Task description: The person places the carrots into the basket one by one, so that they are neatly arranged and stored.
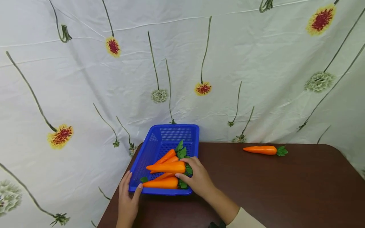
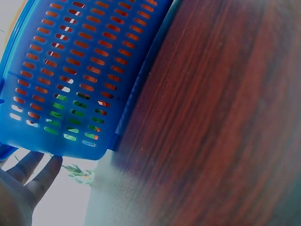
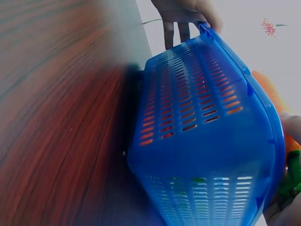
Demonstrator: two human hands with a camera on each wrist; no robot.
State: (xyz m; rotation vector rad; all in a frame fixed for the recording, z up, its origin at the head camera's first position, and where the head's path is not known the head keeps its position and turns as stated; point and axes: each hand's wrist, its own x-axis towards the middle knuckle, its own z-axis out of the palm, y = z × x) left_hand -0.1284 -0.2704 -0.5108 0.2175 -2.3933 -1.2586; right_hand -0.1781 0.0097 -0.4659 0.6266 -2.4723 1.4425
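A blue plastic basket [image 1: 196,136] with slotted walls stands at the table's back left and has several orange carrots with green leaves inside. My right hand [image 1: 198,177] pinches one carrot [image 1: 165,167] near its leafy end, above the others at the basket's near right. The near left corner of the basket is held by my left hand [image 1: 128,198], its thumb over the rim and its fingers along the outside. In the left wrist view the fingers [image 2: 44,176] touch the basket's wall from outside. The right wrist view shows the carrot [image 3: 273,96] over the rim.
A single carrot [image 1: 260,150] with leaves lies near the back edge of the dark brown table [image 1: 271,190], right of the basket. Behind the table hangs a white cloth [image 1: 128,79] printed with flowers. A small black object [image 1: 217,224] shows at the bottom edge.
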